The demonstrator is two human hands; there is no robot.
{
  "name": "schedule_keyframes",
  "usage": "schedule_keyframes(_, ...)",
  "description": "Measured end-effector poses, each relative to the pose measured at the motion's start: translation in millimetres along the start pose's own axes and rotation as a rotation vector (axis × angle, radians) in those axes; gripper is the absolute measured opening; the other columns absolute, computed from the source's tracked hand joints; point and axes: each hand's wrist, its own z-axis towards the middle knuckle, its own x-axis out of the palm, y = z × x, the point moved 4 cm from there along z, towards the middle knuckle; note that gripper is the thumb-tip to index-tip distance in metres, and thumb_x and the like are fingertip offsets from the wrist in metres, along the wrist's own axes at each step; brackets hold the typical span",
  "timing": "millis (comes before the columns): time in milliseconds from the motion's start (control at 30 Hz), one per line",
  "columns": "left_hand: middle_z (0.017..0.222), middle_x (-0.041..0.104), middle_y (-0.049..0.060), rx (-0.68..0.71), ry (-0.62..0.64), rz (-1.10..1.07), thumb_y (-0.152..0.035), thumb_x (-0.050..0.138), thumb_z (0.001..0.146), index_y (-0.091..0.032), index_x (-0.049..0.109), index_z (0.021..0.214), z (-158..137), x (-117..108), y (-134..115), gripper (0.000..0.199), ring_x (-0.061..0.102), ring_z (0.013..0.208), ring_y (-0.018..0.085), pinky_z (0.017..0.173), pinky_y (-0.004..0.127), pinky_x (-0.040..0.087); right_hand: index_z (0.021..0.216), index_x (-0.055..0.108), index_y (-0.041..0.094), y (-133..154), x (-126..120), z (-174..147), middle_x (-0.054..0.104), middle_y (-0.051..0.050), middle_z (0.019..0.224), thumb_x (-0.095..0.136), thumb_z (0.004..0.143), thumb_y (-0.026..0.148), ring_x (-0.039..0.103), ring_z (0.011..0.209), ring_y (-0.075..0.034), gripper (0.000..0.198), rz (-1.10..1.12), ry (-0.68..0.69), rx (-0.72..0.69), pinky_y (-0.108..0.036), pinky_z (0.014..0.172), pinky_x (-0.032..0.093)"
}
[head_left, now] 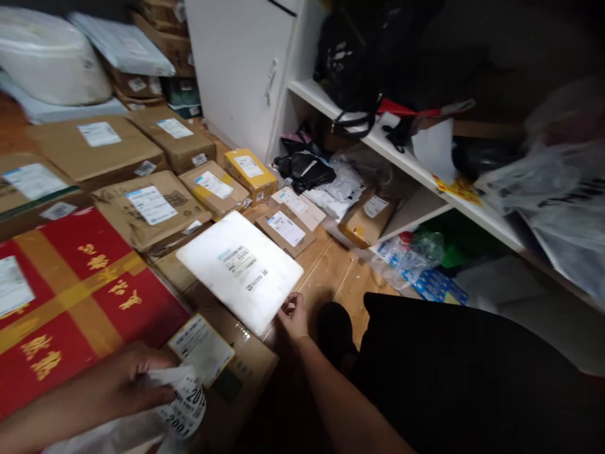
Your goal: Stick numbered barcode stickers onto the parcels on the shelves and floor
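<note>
My left hand (142, 377), at the lower left, is closed on a pale, partly see-through strip of printed number labels (185, 403); "2001" can be read on it. My right hand (293, 317) has its fingers curled at the near right corner of a flat white parcel (269, 258), gripping its edge. A shipping label with barcodes faces up on that parcel. Below it lies a brown cardboard box (250, 362) bearing a white label (202, 348) with a yellow edge. Left of it is a red gift box (108, 246) crossed with tape.
Several labelled cardboard boxes (85, 151) cover the wooden floor (331, 261) at left and centre. A white cabinet (236, 57) and open shelves (411, 151) with bags stand at the back and right. My dark-clothed leg (449, 372) fills the lower right.
</note>
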Motion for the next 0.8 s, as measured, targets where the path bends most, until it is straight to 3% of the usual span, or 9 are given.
schedule_keyframes(133,0.075,0.069,-0.004,-0.037,0.088,0.085,-0.035,0.055,0.081,-0.018,0.069,0.078,-11,-8,4,0.022,0.06,0.072,0.016,0.062,0.018,0.039,0.067,0.043,0.023,38,-17,31,0.048,0.001,0.066,0.038,0.074,0.043,0.049,0.067,-0.017,0.021,0.051,-0.123,-0.037,-0.031,0.066,0.041)
schedule_keyframes(200,0.075,0.068,-0.003,0.016,0.045,0.155,-0.036,0.059,0.079,-0.019,0.069,0.078,-11,-7,4,0.02,0.06,0.073,0.015,0.063,0.018,0.039,0.068,0.04,0.024,76,-15,39,0.042,0.002,0.064,0.022,0.081,0.041,0.045,0.064,-0.016,0.028,0.071,-0.186,-0.07,-0.03,0.064,0.039)
schedule_keyframes(267,0.076,0.067,-0.001,0.101,0.002,0.119,-0.038,0.062,0.078,-0.018,0.069,0.078,-9,-4,6,0.021,0.059,0.074,0.015,0.064,0.02,0.04,0.068,0.042,0.024,126,-1,33,0.041,0.003,0.063,0.027,0.083,0.043,0.042,0.061,-0.014,0.029,0.085,-0.102,-0.115,-0.028,0.06,0.037)
schedule_keyframes(333,0.08,0.065,0.001,0.202,-0.041,0.013,-0.041,0.063,0.078,-0.018,0.069,0.079,-4,-3,9,0.024,0.058,0.076,0.016,0.066,0.021,0.041,0.063,0.051,0.021,177,24,11,0.047,0.004,0.059,0.05,0.076,0.046,0.043,0.055,-0.012,0.029,0.075,0.249,-0.149,-0.025,0.054,0.036)
schedule_keyframes(367,0.082,0.064,0.002,0.254,-0.063,-0.047,-0.042,0.062,0.078,-0.017,0.068,0.078,-2,-3,10,0.026,0.057,0.077,0.016,0.068,0.022,0.041,0.07,0.058,0.02,198,46,-10,0.054,0.003,0.064,0.056,0.076,0.045,0.046,0.057,-0.012,0.025,-0.002,0.716,-0.131,-0.025,0.055,0.037)
schedule_keyframes(400,0.084,0.063,0.002,0.299,-0.087,-0.1,-0.044,0.062,0.078,-0.017,0.068,0.079,0,-3,12,0.028,0.056,0.079,0.016,0.07,0.023,0.041,0.083,0.062,0.021,214,57,-34,0.059,0.002,0.075,0.064,0.072,0.041,0.049,0.062,-0.012,0.023,-0.092,1.052,-0.114,-0.024,0.056,0.037)
schedule_keyframes(467,0.084,0.059,0.002,0.365,-0.106,-0.163,-0.046,0.061,0.078,-0.017,0.068,0.078,1,-1,15,0.03,0.054,0.079,0.016,0.071,0.024,0.04,0.082,0.062,0.021,230,65,-65,0.058,0.003,0.075,0.07,0.069,0.031,0.049,0.062,-0.01,0.018,-0.218,1.268,-0.069,-0.022,0.055,0.035)
schedule_keyframes(633,0.074,0.053,-0.001,0.326,-0.109,-0.219,-0.043,0.065,0.073,-0.016,0.065,0.07,4,24,30,0.028,0.049,0.07,0.012,0.061,0.022,0.034,0.063,0.054,0.018,199,74,-90,0.048,0.007,0.056,0.068,0.067,0.018,0.041,0.053,-0.008,0.015,-0.206,1.194,0.235,-0.021,0.049,0.03)
schedule_keyframes(800,0.059,0.05,-0.004,0.104,-0.171,-0.557,-0.046,0.076,0.057,-0.012,0.062,0.072,15,47,55,0.039,0.041,0.057,0.009,0.052,0.02,0.028,0.064,0.055,0.017,162,80,-85,0.053,0.004,0.061,0.083,0.05,0.035,0.045,0.057,-0.01,0.035,-0.096,1.013,0.424,-0.024,0.053,0.034)
